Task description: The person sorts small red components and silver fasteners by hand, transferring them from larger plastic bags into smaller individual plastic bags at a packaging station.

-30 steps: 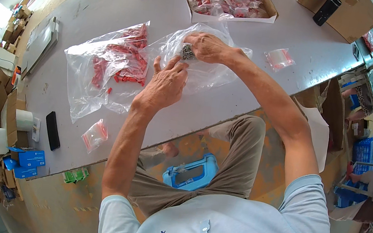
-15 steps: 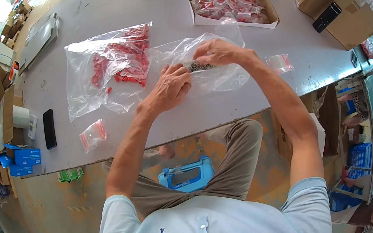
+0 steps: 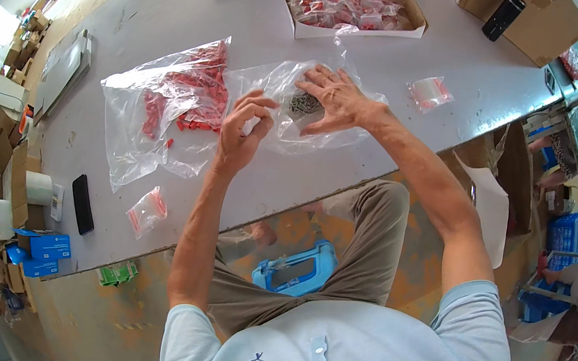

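A clear plastic bag [image 3: 274, 84] lies flat on the grey table [image 3: 414, 57], with a small dark clump of parts [image 3: 304, 105] inside it. My right hand [image 3: 335, 101] lies spread flat on this bag, fingers apart, next to the dark clump. My left hand [image 3: 243, 128] is curled at the bag's near-left edge, pinching the plastic between its fingers. To the left lies a bigger clear bag [image 3: 157, 107] with several red pieces in it.
A cardboard tray [image 3: 407, 6] of red-and-clear packets stands at the far side. Small zip packets lie at right [image 3: 430, 92] and near left [image 3: 146, 212]. A black phone [image 3: 82, 204], tape rolls and blue boxes [image 3: 40, 251] sit at left. A blue case [image 3: 293, 276] lies on the floor.
My right hand has opened and flattened onto the clear bag. My left hand has drawn back toward me and curled onto the bag's edge.
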The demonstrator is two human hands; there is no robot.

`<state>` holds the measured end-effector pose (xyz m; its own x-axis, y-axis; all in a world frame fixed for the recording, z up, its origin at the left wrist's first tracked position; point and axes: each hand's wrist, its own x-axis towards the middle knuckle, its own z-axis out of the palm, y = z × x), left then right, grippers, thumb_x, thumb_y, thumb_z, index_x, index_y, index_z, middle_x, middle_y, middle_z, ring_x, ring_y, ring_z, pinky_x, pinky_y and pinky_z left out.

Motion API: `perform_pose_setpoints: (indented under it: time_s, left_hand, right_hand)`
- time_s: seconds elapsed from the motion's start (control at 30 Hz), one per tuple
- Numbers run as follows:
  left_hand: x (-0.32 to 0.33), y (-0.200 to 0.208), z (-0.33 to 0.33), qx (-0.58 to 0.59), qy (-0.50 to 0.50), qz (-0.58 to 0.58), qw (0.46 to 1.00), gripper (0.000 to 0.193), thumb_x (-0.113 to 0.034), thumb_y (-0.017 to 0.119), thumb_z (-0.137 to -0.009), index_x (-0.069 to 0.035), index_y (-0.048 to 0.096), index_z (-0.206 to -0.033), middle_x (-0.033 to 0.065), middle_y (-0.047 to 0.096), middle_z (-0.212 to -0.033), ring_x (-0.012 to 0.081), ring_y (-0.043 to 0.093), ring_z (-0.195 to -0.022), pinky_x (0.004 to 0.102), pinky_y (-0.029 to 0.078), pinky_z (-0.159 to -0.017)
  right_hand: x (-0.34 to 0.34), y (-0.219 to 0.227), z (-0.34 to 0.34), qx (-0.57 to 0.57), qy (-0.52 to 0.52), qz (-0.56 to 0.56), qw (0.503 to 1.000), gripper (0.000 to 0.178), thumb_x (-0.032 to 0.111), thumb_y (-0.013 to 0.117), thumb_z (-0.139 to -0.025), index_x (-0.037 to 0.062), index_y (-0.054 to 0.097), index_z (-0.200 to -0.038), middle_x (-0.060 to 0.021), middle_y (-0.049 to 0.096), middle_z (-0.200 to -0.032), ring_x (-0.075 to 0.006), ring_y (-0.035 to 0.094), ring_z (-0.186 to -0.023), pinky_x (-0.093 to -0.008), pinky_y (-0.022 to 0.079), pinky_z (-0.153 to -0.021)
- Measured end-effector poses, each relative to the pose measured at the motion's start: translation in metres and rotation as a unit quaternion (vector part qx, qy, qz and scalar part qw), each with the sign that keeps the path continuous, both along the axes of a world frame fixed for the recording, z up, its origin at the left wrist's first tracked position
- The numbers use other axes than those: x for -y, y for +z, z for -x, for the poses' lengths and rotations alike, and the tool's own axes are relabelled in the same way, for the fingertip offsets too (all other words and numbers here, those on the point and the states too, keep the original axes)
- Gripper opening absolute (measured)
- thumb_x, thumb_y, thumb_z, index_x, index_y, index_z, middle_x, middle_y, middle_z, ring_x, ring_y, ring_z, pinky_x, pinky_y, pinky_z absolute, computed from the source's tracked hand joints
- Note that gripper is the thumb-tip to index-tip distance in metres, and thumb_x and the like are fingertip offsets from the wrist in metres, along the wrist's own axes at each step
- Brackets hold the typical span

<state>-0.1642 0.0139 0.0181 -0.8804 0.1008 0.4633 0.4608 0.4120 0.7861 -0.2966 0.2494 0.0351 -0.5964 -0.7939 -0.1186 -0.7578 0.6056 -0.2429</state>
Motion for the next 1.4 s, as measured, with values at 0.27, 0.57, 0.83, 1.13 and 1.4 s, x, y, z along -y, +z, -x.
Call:
perform_pose_setpoints:
  time_s: [0.27, 0.57, 0.83, 1.13, 1.4]
  left_hand:
    - [-0.034, 0.015, 0.012, -0.05, -0.068, 0.137, 0.987, 0.011, -0.003, 0.071, -0.088, -0.005, 0.064, -0.096, 0.0047, 0.069, -0.112, 0.0292, 0.058, -0.125, 0.0479, 0.04, -0.106]
    - [-0.017, -0.008, 0.007, 0.039, 0.013, 0.191, 0.981, 0.005, -0.009, 0.074, -0.09, -0.007, 0.071, -0.094, 0.001, 0.075, -0.118, 0.033, 0.046, -0.147, 0.0576, 0.024, -0.119]
    - [0.001, -0.016, 0.008, 0.06, 0.018, -0.013, 0.998, 0.012, -0.009, 0.079, -0.084, -0.01, 0.076, -0.096, 0.0031, 0.077, -0.112, 0.0307, 0.05, -0.141, 0.0515, 0.03, -0.117]
    - [0.015, 0.027, -0.112, 0.036, 0.292, -0.099, 0.951, 0.008, -0.004, 0.078, -0.088, -0.003, 0.075, -0.096, 0.0059, 0.073, -0.088, 0.0192, 0.07, -0.086, 0.0305, 0.053, -0.081]
    - [0.016, 0.019, -0.16, -0.06, 0.283, 0.013, 0.957, 0.009, -0.001, 0.072, -0.092, 0.0, 0.072, -0.1, 0.0127, 0.071, -0.087, 0.0216, 0.069, -0.072, 0.0325, 0.054, -0.067]
  right_hand:
    - [-0.008, 0.011, 0.011, -0.003, 0.022, -0.037, 0.999, 0.114, 0.072, 0.077, -0.071, 0.0204, 0.033, -0.162, -0.0157, 0.026, -0.169, -0.0342, 0.015, -0.159, -0.0602, 0.011, -0.128]
    - [-0.055, -0.011, -0.025, -0.086, -0.076, -0.007, 0.993, 0.109, 0.073, 0.071, -0.079, 0.0184, 0.029, -0.163, -0.0197, 0.029, -0.166, -0.0384, 0.02, -0.157, -0.0683, 0.012, -0.124]
    - [-0.051, 0.017, -0.015, -0.037, -0.074, 0.162, 0.983, 0.071, 0.055, 0.076, -0.086, 0.0177, 0.059, -0.143, -0.0168, 0.043, -0.159, -0.0371, 0.027, -0.154, -0.062, 0.021, -0.124]
    - [0.012, 0.027, -0.028, -0.062, -0.028, 0.219, 0.973, 0.021, 0.022, 0.074, -0.086, 0.0058, 0.073, -0.1, -0.0157, 0.074, -0.095, -0.0377, 0.071, -0.086, -0.0467, 0.056, -0.079]
    - [0.036, 0.016, -0.011, -0.052, -0.013, 0.11, 0.993, 0.018, 0.018, 0.07, -0.079, 0.004, 0.071, -0.091, -0.0206, 0.073, -0.088, -0.0389, 0.071, -0.088, -0.046, 0.056, -0.082]
